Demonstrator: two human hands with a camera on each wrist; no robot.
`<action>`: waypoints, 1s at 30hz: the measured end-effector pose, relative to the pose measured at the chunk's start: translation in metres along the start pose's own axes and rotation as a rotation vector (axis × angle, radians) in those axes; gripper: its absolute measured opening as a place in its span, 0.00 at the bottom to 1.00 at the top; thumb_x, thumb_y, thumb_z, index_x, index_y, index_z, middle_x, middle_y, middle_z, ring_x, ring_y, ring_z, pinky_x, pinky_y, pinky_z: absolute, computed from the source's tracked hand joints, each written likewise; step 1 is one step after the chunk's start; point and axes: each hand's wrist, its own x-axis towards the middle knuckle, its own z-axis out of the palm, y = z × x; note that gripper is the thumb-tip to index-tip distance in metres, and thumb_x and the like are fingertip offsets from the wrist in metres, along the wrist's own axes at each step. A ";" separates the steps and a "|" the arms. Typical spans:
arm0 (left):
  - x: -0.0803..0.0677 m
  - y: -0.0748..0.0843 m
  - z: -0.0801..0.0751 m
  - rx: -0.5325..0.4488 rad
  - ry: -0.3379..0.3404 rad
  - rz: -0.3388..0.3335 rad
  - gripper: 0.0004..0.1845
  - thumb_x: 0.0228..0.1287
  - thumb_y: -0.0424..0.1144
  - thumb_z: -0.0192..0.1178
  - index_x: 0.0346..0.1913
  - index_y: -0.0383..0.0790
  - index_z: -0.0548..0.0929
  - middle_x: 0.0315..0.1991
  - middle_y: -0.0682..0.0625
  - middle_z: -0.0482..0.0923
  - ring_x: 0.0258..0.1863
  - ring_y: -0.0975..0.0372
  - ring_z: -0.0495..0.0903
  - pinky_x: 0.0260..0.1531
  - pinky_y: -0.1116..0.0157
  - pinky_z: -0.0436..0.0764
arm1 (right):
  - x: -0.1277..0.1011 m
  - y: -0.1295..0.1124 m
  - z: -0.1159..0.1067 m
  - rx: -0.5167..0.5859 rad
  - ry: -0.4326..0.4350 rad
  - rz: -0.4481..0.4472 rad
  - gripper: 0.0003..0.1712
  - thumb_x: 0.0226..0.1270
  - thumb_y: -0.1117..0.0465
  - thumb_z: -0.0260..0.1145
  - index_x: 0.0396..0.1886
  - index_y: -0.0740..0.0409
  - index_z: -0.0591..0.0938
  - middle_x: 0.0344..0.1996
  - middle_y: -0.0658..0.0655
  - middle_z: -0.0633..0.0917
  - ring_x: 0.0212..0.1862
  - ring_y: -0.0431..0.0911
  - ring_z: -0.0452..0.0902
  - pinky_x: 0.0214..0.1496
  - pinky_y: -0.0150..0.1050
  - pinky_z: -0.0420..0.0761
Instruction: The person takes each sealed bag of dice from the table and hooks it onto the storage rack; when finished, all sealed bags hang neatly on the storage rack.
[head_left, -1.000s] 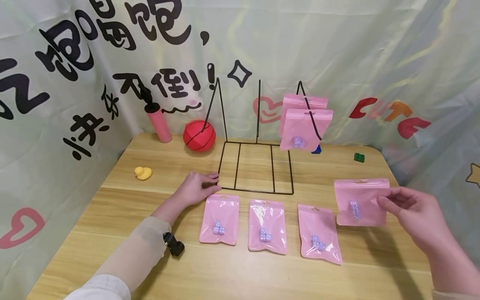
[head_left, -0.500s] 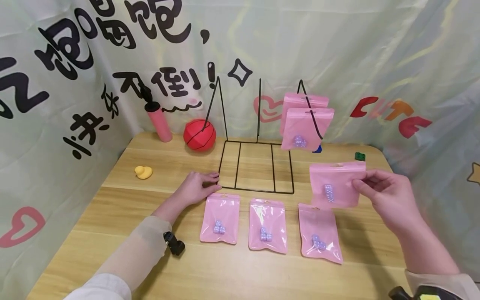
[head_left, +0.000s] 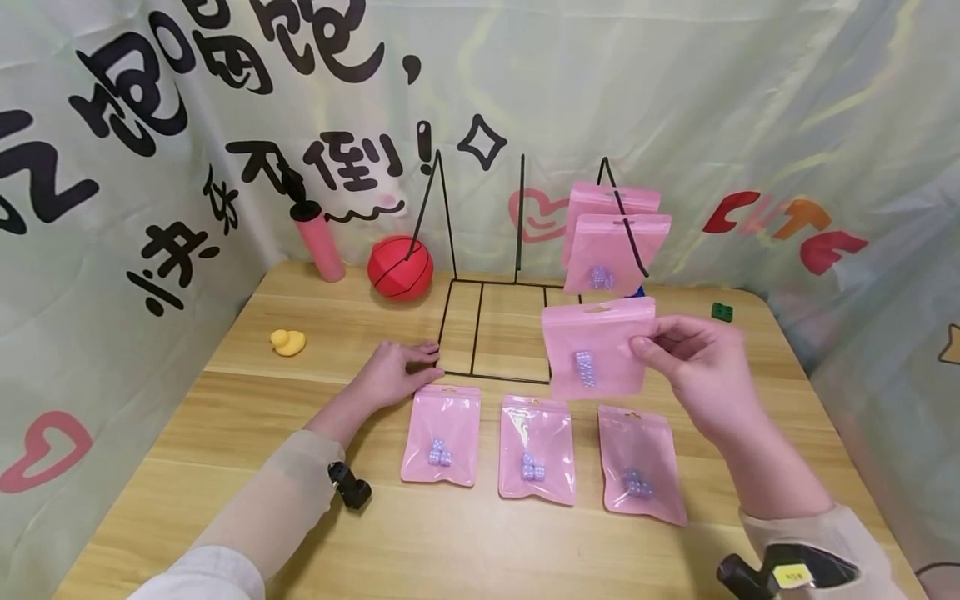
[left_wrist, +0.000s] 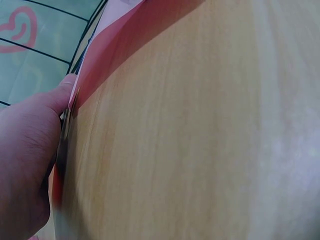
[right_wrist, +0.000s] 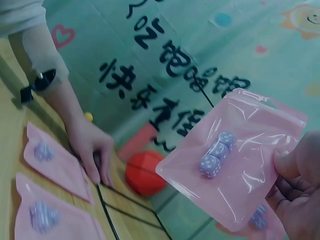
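Note:
My right hand (head_left: pixel 701 367) pinches the side edge of a pink zip bag (head_left: pixel 596 358) between thumb and fingers, holding it up over the front right of a black wire rack (head_left: pixel 476 333). Purple dice (right_wrist: pixel 217 156) show through the bag in the right wrist view. At the rack's front left corner, my left hand (head_left: pixel 390 372) grips the wire with thumb and fingertips. Two pink bags (head_left: pixel 618 254) hang one behind the other from the rack's right arm. Three more dice bags lie in a row before the rack: left bag (head_left: pixel 442 421), middle bag (head_left: pixel 536 433), right bag (head_left: pixel 640 450).
Left of the rack are a red ball (head_left: pixel 400 268), a pink cylinder (head_left: pixel 320 242) with a black top, and a yellow toy duck (head_left: pixel 288 342). A green toy brick (head_left: pixel 722 312) lies at the back right. A printed cloth (head_left: pixel 720 108) hangs behind the table (head_left: pixel 480 550).
My right hand has carried its bag left and upward, from the table's right side to the rack's front right. My left hand has stayed at the rack corner.

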 end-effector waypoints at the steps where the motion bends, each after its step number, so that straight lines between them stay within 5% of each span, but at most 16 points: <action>1: 0.000 -0.001 0.000 0.001 0.000 -0.001 0.22 0.69 0.50 0.74 0.59 0.41 0.90 0.64 0.52 0.83 0.69 0.59 0.76 0.78 0.44 0.58 | 0.002 -0.001 0.005 0.031 -0.004 -0.007 0.04 0.67 0.77 0.72 0.39 0.71 0.88 0.30 0.52 0.90 0.31 0.40 0.83 0.34 0.28 0.83; 12: -0.001 -0.003 0.001 -0.004 0.013 0.038 0.21 0.70 0.48 0.74 0.59 0.39 0.89 0.64 0.49 0.83 0.69 0.57 0.77 0.73 0.50 0.69 | 0.019 -0.014 0.057 0.172 -0.008 -0.001 0.09 0.69 0.76 0.72 0.34 0.59 0.90 0.29 0.52 0.88 0.33 0.42 0.81 0.35 0.30 0.83; 30: 0.001 -0.001 0.000 -0.018 0.031 0.062 0.19 0.69 0.44 0.75 0.57 0.37 0.90 0.62 0.48 0.84 0.67 0.56 0.79 0.71 0.54 0.72 | 0.049 0.000 0.091 0.253 0.101 0.050 0.03 0.67 0.77 0.72 0.36 0.69 0.86 0.27 0.49 0.88 0.30 0.39 0.80 0.34 0.28 0.81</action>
